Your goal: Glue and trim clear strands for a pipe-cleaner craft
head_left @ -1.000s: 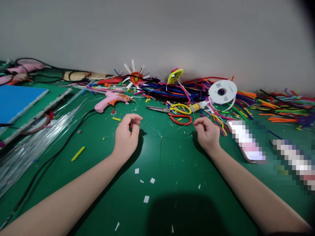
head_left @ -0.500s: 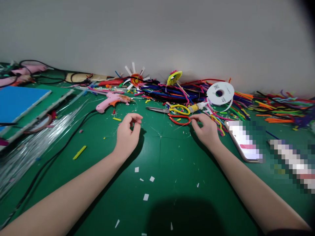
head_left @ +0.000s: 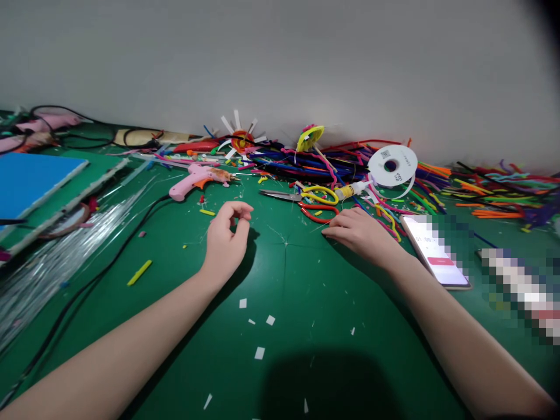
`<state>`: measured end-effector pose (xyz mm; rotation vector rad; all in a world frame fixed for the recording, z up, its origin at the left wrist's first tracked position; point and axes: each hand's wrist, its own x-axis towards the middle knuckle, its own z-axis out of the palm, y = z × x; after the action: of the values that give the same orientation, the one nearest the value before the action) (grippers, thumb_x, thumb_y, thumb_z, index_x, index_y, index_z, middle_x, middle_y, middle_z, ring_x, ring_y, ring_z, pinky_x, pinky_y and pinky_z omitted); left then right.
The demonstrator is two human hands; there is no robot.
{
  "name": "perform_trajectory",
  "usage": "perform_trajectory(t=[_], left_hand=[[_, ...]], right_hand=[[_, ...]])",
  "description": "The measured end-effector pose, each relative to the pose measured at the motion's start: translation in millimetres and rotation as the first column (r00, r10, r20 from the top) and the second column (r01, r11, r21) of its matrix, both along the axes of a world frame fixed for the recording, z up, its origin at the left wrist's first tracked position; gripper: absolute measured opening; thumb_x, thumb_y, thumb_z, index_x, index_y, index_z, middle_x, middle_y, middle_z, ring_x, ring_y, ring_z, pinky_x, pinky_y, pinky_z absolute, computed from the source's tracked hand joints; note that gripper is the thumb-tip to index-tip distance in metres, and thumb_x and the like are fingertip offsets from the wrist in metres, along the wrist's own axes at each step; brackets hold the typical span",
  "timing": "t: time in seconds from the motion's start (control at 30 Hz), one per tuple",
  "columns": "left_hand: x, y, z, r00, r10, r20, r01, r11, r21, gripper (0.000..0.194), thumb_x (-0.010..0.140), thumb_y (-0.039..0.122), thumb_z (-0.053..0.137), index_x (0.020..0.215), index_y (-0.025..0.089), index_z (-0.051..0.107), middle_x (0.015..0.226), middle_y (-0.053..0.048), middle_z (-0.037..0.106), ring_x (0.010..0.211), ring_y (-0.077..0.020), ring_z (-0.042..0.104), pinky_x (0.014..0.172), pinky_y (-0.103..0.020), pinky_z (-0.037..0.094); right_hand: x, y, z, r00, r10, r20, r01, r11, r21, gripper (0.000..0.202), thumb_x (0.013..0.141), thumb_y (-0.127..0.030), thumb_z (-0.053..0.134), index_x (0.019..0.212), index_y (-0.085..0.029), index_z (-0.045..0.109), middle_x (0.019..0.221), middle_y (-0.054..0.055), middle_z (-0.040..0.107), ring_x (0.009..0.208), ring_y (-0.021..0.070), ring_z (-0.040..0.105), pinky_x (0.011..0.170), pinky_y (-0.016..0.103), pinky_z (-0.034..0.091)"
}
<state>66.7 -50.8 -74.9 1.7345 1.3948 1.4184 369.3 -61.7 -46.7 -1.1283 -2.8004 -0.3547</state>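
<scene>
My left hand rests on the green table with its fingers curled apart from the thumb and nothing between them. Behind it lies a pink glue gun. My right hand is palm down, fingers stretched to the left, holding nothing that I can see. Just beyond its fingertips are scissors with one red and one yellow handle, blades pointing left. A small glue bottle lies behind that hand.
Colourful pipe cleaners and a white ribbon spool line the wall. A phone lies at the right. Blue board, clear strips and a black cord are at the left. White paper scraps lie in front.
My right hand has turned palm down, its fingers now stretched out and a little nearer to me. My left hand has hardly moved.
</scene>
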Motion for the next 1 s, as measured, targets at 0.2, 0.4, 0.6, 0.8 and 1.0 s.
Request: perform_trajectory(t=[0.2,0.4,0.6,0.8,1.0], left_hand=[[-0.6,0.2,-0.6,1.000,-0.012,-0.004,0.012,1.000,0.007,0.019,0.083,0.010,0.049,0.094,0.020,0.060,0.084,0.000,0.062,0.078,-0.0141,0.059,0.070,-0.028,0.045],[0.1,-1.1,0.3,1.000,-0.004,0.001,0.004,1.000,0.004,0.019,0.082,0.009,0.048,0.093,0.020,0.060,0.084,-0.001,0.063,0.077,-0.0143,0.059,0.069,-0.028,0.045],[0.0,-2.0,1.8,1.000,-0.006,0.002,0.006,1.000,0.001,0.019,0.081,0.009,0.048,0.092,0.019,0.060,0.084,-0.001,0.063,0.078,-0.0143,0.059,0.071,-0.028,0.044],[0.1,-1.4,2.6,1.000,-0.014,0.007,0.014,1.000,0.003,0.019,0.081,0.010,0.048,0.092,0.019,0.059,0.084,-0.001,0.063,0.078,-0.0144,0.058,0.071,-0.028,0.044],[-0.5,-1.3,1.8,1.000,-0.017,0.022,0.017,1.000,-0.008,0.018,0.081,0.011,0.048,0.092,0.020,0.059,0.084,-0.001,0.063,0.078,-0.0149,0.058,0.071,-0.030,0.043]], right_hand=[[-4.1,-2.0,0.6,0.999,0.003,0.040,-0.003,1.000,-0.001,0.020,0.094,-0.016,0.049,0.092,-0.020,0.068,0.089,0.006,0.067,0.083,0.0174,0.054,0.073,0.032,0.036],[-13.5,-6.0,0.3,0.994,-0.077,0.073,0.078,0.997,-0.005,0.025,0.093,-0.015,0.042,0.083,-0.019,0.065,0.080,0.006,0.065,0.072,0.0179,0.053,0.068,0.033,0.037],[-17.8,-10.1,2.6,0.994,-0.104,-0.033,0.103,0.994,-0.033,0.015,0.086,-0.018,0.048,0.079,-0.018,0.062,0.075,0.006,0.064,0.072,0.0189,0.058,0.066,0.032,0.041],[-25.0,-18.6,7.1,0.990,-0.091,-0.108,0.082,0.993,-0.084,0.010,0.085,-0.020,0.050,0.082,-0.020,0.060,0.078,0.002,0.066,0.068,0.0152,0.060,0.059,0.029,0.040],[-28.7,-19.3,5.7,0.956,-0.188,-0.225,0.119,0.950,-0.287,0.006,0.082,-0.019,0.054,0.078,-0.021,0.058,0.075,0.000,0.065,0.064,0.0128,0.057,0.060,0.026,0.042]])
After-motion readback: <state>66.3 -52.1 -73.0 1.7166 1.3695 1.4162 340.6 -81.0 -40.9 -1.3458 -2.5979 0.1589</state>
